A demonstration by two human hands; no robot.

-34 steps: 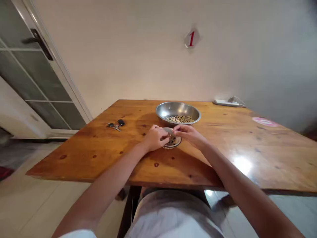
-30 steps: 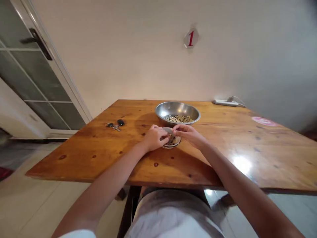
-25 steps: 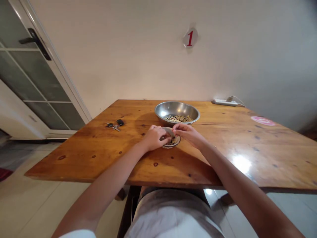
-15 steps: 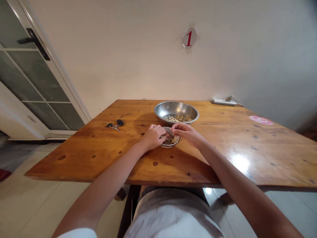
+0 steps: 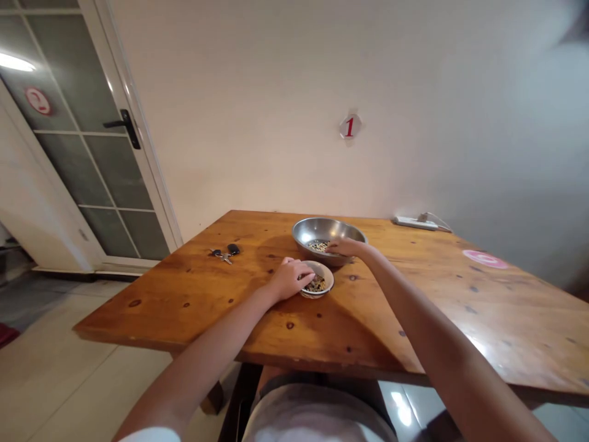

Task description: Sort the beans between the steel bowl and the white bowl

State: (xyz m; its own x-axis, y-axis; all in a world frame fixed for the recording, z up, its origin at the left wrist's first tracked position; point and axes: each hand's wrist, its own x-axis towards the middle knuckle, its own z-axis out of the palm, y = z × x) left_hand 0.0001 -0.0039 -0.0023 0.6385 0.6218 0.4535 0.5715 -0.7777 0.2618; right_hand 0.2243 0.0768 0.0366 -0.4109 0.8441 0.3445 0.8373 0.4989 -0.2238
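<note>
A small bowl (image 5: pixel 327 277) with a dark-lined rim sits near the middle of the table, with mixed yellow and dark beans or grains (image 5: pixel 317 283) inside. My left hand (image 5: pixel 289 279) grips its left rim, with fingers reaching over into it. Just behind stands a wide stainless steel basin (image 5: pixel 306 230) holding pale and dark beans (image 5: pixel 318 245). Into its right half reaches my right hand (image 5: pixel 345 247), palm down, fingers drawn together at the beans. Whatever the right fingertips hold is too small to make out.
On the wooden table (image 5: pixel 207 307), a bunch of keys (image 5: pixel 225 253) lies left of the bowls. A white power strip (image 5: pixel 414 223) with a cord is at the back right, near a pink round sticker (image 5: pixel 485 258). A wall (image 5: pixel 257 123) rises behind the table.
My right hand has moved from above the small bowl forward into the steel basin. My left hand stays at the bowl's left rim. The camera view has tilted upward.
</note>
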